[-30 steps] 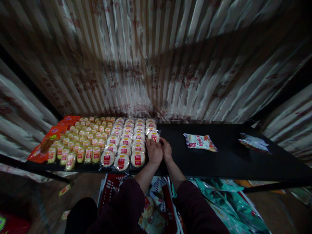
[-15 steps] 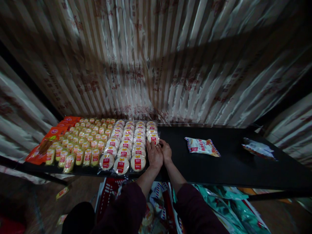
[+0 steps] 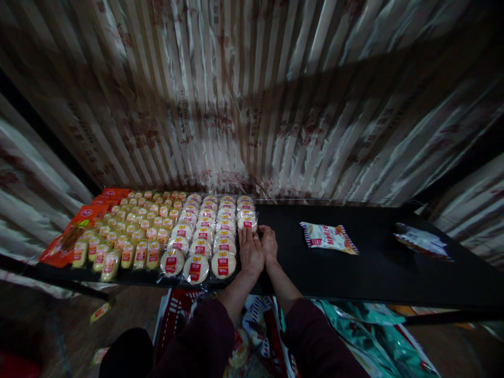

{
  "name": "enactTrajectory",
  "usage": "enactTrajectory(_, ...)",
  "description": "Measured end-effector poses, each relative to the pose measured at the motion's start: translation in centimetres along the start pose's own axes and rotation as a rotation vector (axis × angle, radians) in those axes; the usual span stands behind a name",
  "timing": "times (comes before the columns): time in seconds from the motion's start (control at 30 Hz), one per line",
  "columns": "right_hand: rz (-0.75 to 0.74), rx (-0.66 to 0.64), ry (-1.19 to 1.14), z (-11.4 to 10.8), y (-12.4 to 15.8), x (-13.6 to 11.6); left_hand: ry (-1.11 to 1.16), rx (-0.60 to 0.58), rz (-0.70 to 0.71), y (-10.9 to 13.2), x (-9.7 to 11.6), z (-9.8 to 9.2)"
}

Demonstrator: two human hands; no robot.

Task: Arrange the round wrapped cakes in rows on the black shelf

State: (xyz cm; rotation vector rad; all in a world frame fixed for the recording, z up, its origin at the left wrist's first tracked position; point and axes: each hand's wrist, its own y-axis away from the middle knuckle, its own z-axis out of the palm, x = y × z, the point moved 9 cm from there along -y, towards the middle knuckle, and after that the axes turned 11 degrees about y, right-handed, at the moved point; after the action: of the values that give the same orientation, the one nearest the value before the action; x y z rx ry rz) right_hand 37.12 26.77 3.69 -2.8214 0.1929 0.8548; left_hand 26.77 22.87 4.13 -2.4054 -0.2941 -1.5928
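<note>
Four columns of round white rice crackers in clear wrappers with red labels lie on the black shelf [image 3: 374, 278]. At the near end of the rightmost column is a wrapped rice cracker [image 3: 247, 221]. My left hand [image 3: 251, 254] lies against its near edge, fingers stretched forward and together. Close beside it, my right hand [image 3: 269, 244] has its fingers bent inward by the packet's right corner; whether anything is between them is hidden. The nearest cracker of the neighbouring column [image 3: 223, 264] sits just left of my left hand.
Small yellow wrapped cakes [image 3: 139, 254] and orange packets [image 3: 63, 244] fill the shelf's left. A white-and-red snack bag [image 3: 329, 238] and another bag [image 3: 423, 241] lie to the right. Below are a red basket [image 3: 177, 310] and green bags [image 3: 354, 325]. A striped sheet [image 3: 252, 105] hangs behind.
My left fingers have straightened and lie flatter against the rice cracker's near edge. My right fingers stay bent beside it. The view has shifted very slightly.
</note>
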Motion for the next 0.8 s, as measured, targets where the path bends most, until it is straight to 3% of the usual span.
enactTrajectory(0.3,-0.076,-0.096,0.045,0.6,0.2,-0.7,-0.012,-0.006,0.013,-0.1,0.1,-0.1)
enactTrajectory(0.5,-0.046,-0.140,0.045,0.8,0.1,-0.5,0.004,-0.006,0.012,0.0,0.0,-0.3)
enactTrajectory(0.8,-0.053,-0.073,-0.129,0.8,0.5,0.4,-0.019,-0.058,0.035,0.4,0.4,-0.5)
